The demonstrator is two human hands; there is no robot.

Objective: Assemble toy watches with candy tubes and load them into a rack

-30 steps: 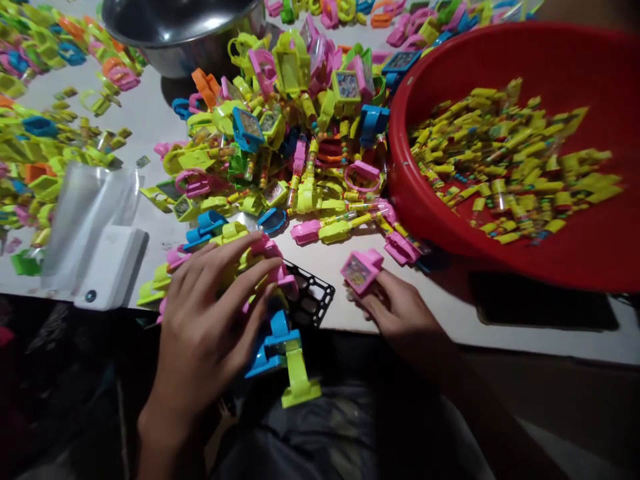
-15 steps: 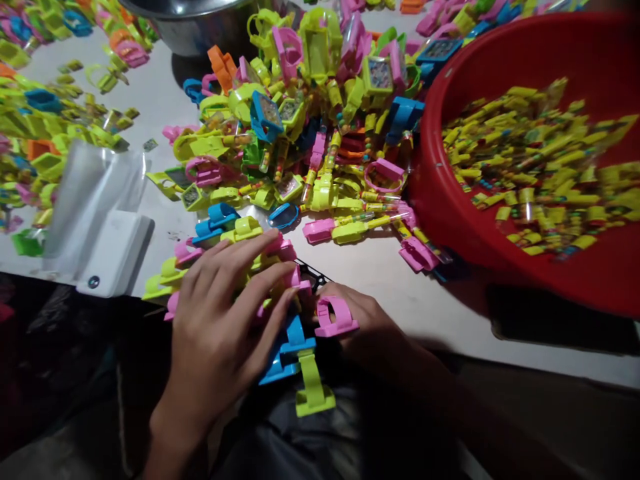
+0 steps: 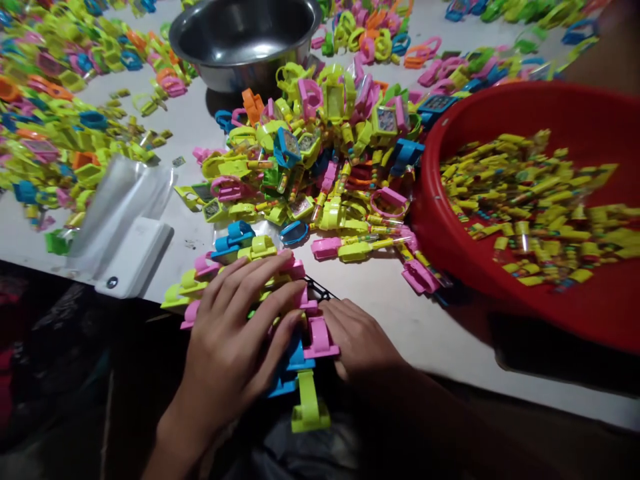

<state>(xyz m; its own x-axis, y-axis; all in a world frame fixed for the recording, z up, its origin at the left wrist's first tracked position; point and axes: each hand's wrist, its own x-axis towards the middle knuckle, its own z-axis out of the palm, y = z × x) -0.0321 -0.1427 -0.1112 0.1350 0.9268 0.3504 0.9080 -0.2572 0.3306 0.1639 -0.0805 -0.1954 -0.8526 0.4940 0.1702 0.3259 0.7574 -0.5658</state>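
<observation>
My left hand (image 3: 233,340) is draped over packed rows of plastic toy watches, its fingers curved around pink and yellow ones. A black lattice frame (image 3: 319,291) shows at the right edge of these rows. My right hand (image 3: 363,337) is curled at that edge, against a pink toy watch (image 3: 320,339); its fingertips are partly hidden behind the watch. Blue toy watches (image 3: 300,355) sit just below the pink one. The lowest in the column is a yellow-green toy watch (image 3: 310,403), hanging over my lap.
A mixed heap of toy watches (image 3: 330,153) lies beyond my hands on the white table (image 3: 390,313). To the right stands a red basin (image 3: 435,193) of yellow candy tubes (image 3: 540,207). A steel bowl (image 3: 245,73), clear plastic bags (image 3: 117,207) and a white device (image 3: 135,257) are leftward.
The pink toy watch at my right hand has gone from tilted and sticking out to lying in line with the column. The view has tilted up, showing more of the far table.
</observation>
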